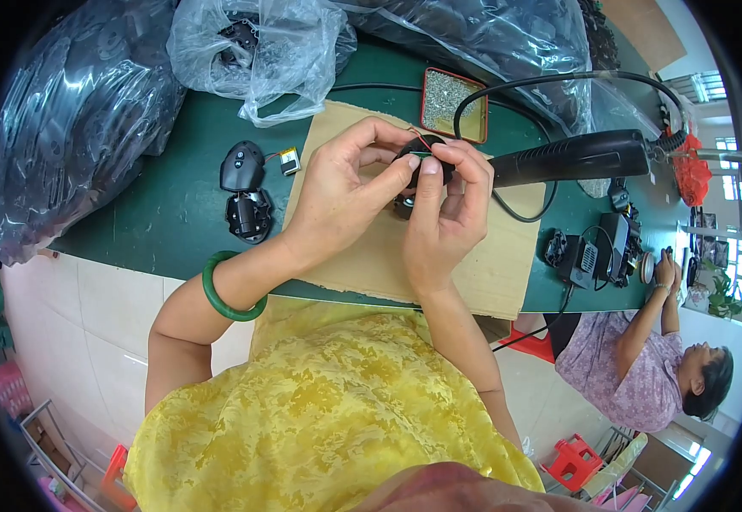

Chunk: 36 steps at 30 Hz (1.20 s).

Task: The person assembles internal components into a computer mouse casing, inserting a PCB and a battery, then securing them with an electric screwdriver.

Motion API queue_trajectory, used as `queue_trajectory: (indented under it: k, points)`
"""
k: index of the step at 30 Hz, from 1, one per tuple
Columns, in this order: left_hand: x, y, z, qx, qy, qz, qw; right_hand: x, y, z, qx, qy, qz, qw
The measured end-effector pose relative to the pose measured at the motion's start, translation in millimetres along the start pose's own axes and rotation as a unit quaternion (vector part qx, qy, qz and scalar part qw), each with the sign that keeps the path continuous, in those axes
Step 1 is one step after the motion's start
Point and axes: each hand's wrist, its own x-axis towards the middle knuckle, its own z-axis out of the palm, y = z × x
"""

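Item: small black part (pixel 419 147) with thin wires (pixel 423 138); held between both hands, above the cardboard sheet (pixel 345 269) on the table (pixel 185 183). 
Left hand (pixel 350 171): fingers curled, thumb and fingertips closed on the part's left side. 
Right hand (pixel 444 209): fingers bent, thumb and fingertips closed on its right side. 
Step, as judged: two-handed fine handling of part and wires. 
Next move, as judged: calls for a steady pinch, wires kept free of snagging. 
Adjacent: black mouse-shaped casing (pixel 242 167), left of the cardboard; red-rimmed tray (pixel 484 136) of small metal pieces, beyond the hands.
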Motion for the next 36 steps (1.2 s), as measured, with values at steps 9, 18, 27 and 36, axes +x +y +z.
queue_trajectory:
  k: [9, 18, 27, 36]
  points:
    - [7, -3, -9, 0.089, 0.002, 0.072, 0.993, 12, -2, -10, -0.227, -0.043, -0.144, 0.962]
    - [2, 4, -7, 0.150, -0.024, 0.076, 0.985, 2, 2, -4, -0.049, -0.036, 0.032, 0.998]
    - [2, 5, -6, 0.005, -0.041, -0.043, 0.998, -6, 3, 0, 0.033, -0.023, 0.103, 0.994]
    - [2, -1, -11, -0.007, -0.010, -0.035, 0.999, -9, -5, 6, 0.048, -0.038, 0.120, 0.991]
